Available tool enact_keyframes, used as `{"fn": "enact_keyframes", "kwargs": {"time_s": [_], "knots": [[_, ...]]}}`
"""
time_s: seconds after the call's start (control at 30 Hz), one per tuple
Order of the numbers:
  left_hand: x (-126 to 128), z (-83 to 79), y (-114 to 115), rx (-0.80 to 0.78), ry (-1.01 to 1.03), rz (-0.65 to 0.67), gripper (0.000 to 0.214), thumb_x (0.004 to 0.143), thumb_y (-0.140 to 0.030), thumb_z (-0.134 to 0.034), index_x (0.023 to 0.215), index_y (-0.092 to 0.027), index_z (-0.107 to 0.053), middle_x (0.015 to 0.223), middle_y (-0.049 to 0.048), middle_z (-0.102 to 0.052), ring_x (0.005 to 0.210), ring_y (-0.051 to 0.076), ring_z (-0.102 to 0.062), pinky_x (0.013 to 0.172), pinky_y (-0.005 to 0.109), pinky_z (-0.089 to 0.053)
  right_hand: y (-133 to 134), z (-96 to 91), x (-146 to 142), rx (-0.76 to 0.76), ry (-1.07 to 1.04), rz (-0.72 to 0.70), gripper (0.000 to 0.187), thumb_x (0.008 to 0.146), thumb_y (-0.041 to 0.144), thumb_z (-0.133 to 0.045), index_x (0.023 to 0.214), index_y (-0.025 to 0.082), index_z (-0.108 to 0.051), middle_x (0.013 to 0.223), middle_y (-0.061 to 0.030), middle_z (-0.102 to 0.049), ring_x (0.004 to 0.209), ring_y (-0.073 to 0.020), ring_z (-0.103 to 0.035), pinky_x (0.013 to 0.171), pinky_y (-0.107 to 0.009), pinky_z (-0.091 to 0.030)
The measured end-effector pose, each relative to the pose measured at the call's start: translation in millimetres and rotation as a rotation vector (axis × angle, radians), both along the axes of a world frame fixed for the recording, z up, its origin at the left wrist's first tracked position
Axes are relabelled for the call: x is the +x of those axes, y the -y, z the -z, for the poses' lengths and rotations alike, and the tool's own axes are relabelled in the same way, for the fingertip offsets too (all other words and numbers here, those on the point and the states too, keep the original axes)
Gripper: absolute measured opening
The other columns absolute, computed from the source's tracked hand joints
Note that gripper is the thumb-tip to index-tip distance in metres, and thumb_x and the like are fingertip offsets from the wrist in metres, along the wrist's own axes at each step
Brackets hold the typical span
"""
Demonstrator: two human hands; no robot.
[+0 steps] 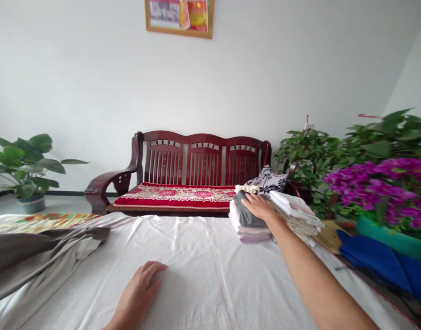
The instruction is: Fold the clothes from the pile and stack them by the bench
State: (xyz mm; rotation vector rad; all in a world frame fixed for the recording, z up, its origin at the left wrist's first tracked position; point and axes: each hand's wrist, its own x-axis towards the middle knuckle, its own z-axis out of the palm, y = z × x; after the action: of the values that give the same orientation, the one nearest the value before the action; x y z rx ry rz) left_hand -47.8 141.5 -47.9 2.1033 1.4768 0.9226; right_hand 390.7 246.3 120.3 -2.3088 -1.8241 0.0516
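Observation:
A stack of folded clothes [254, 230] stands at the far right of the white sheet [193, 256], with a dark grey folded garment [249, 214] on top. My right hand [259, 206] lies over that grey garment, fingers stretched out and resting on it. Behind the fingers is a bunched cream cloth [246, 188]. Beside the stack, to its right, sits a second pile of white and cream folded cloths [296, 211]. My left hand [141, 288] rests on the sheet near the front, fingers extended and loosely bent, holding nothing.
Rumpled grey and brown clothing [41, 256] lies at the left. A dark red wooden bench [186, 156] with a patterned cushion [268, 180] stands behind. At right are purple flowers in a teal planter [392, 236] and a blue cloth [379, 261]. A potted plant [31, 204] stands far left.

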Motion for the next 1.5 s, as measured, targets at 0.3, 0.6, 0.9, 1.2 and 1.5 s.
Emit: {"fn": "enact_keyframes", "kwargs": {"time_s": [0.3,0.6,0.9,1.2,1.5], "knots": [[5.0,-11.2,4.8,0.014,0.040,-0.001,0.032,0.077,-0.016,-0.050,0.099,-0.024,-0.073,0.106,0.0053,-0.070,0.105,0.024,-0.062,0.096,0.037,-0.045,14.2,-24.7,-9.6,0.071,0.040,0.011,0.056,0.101,0.045,-0.022,0.142,0.021,-0.052,0.155,-0.0103,-0.044,0.142,-0.0271,-0.039,0.115,-0.050,-0.026],[13.4,-22.6,10.6,0.006,-0.001,-0.057,0.035,0.076,-0.011,-0.051,0.099,-0.021,-0.075,0.107,0.0077,-0.071,0.104,0.023,-0.062,0.095,0.034,-0.045,65.2,-3.7,-68.0,0.539,0.053,-0.280,0.049,0.098,0.034,-0.029,0.125,0.013,-0.064,0.134,-0.0158,-0.063,0.127,-0.0280,-0.054,0.111,-0.044,-0.036],[8.6,-22.4,10.2,-0.058,0.050,-0.066,0.039,0.075,-0.013,-0.054,0.106,-0.022,-0.076,0.109,0.0093,-0.070,0.106,0.025,-0.061,0.097,0.036,-0.046,154.2,156.0,-192.7,0.418,-0.093,-0.671,0.047,0.088,0.048,-0.045,0.121,0.024,-0.070,0.127,-0.0103,-0.069,0.120,-0.0319,-0.062,0.104,-0.051,-0.049],[-33.2,-25.9,18.7,0.065,0.237,-0.274,0.037,0.082,-0.006,-0.049,0.109,-0.020,-0.071,0.111,0.0074,-0.070,0.106,0.020,-0.062,0.098,0.033,-0.046,155.7,197.1,-191.6,0.554,-0.003,-0.671,0.050,0.092,0.047,-0.040,0.121,0.020,-0.070,0.128,-0.0124,-0.069,0.118,-0.0324,-0.064,0.098,-0.050,-0.055],[-154.1,-77.4,30.6,0.206,-0.204,-0.738,0.038,0.087,-0.013,-0.049,0.119,-0.021,-0.069,0.123,0.0117,-0.064,0.114,0.030,-0.053,0.097,0.041,-0.038,154.0,197.1,-192.7,0.587,0.003,-0.669,0.044,0.092,0.044,-0.043,0.120,0.022,-0.070,0.126,-0.0117,-0.070,0.116,-0.0307,-0.065,0.097,-0.049,-0.055]]}}
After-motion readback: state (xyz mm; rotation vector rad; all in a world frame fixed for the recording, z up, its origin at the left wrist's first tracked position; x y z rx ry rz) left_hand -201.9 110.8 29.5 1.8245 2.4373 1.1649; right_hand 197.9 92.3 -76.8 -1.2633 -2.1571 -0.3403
